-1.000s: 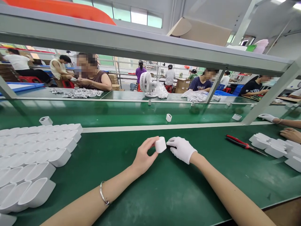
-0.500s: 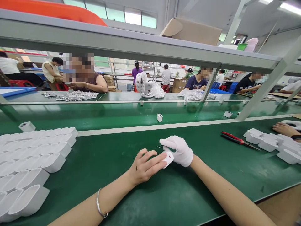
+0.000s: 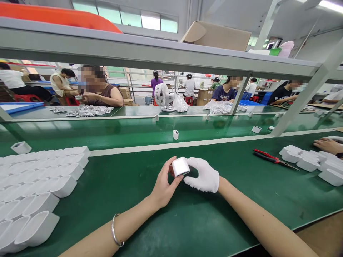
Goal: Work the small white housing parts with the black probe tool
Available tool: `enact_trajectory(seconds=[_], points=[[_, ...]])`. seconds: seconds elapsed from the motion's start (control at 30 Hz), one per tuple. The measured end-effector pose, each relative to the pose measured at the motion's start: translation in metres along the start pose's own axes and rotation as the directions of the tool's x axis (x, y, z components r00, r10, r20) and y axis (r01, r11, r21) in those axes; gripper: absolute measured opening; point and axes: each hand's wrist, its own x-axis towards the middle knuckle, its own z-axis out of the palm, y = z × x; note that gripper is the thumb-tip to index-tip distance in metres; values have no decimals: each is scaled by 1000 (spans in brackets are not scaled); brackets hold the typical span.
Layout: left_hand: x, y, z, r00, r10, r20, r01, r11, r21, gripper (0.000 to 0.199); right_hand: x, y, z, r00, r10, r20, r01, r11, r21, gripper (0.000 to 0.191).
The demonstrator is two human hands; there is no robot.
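A small white casing (image 3: 180, 166) is held up over the green table near the middle of the view. My bare left hand (image 3: 165, 184) grips it between thumb and fingers on its left side. My right hand (image 3: 203, 175), in a white glove, is at the casing's right edge, its thumb and fingers curved around that side and touching it. The casing's smooth side faces me, and small dark details show along its lower edge.
Rows of white casings (image 3: 64, 185) stand at the left. Red and black pliers (image 3: 273, 159) lie at the right beside more casings (image 3: 308, 162) and another person's hand (image 3: 328, 145). A belt (image 3: 134, 132) carrying single pieces crosses beyond; a shelf (image 3: 160, 53) spans overhead.
My left hand has turned the casing, so a smooth side shows instead of the end with the small slot. The dark-tipped thing at my right fingers no longer shows. Pieces on the belt have shifted left.
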Motion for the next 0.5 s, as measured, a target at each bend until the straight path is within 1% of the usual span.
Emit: enact_trajectory(seconds=[0.03, 0.07, 0.1, 0.17, 0.23, 0.33, 0.4, 0.5], points=[[2, -1, 1, 993, -116, 24, 118, 987, -114, 52, 1, 1, 2, 996, 86, 16, -87, 995, 57, 26], [3, -2, 1, 978, -200, 54, 207, 956, -210, 54, 2, 3, 5, 986, 162, 26, -164, 979, 118, 25], [5, -2, 1, 962, -261, 83, 274, 919, -284, 56, 2, 5, 7, 974, 222, 36, -225, 958, 176, 24], [9, -3, 0, 936, -333, 115, 352, 862, -366, 57, 3, 10, 11, 954, 291, 77, -301, 919, 256, 23], [11, -3, 0, 924, -361, 124, 381, 843, -380, 58, 3, 12, 12, 939, 326, 112, -344, 892, 293, 23], [11, -3, -1, 918, -369, 145, 396, 842, -365, 59, 3, 13, 12, 911, 386, 144, -412, 843, 346, 31], [10, -4, 0, 910, -379, 165, 414, 837, -357, 60, 4, 12, 12, 898, 414, 150, -440, 827, 350, 37], [10, -6, 2, 904, -391, 170, 427, 832, -354, 61, 5, 11, 13, 887, 445, 123, -460, 829, 317, 39]])
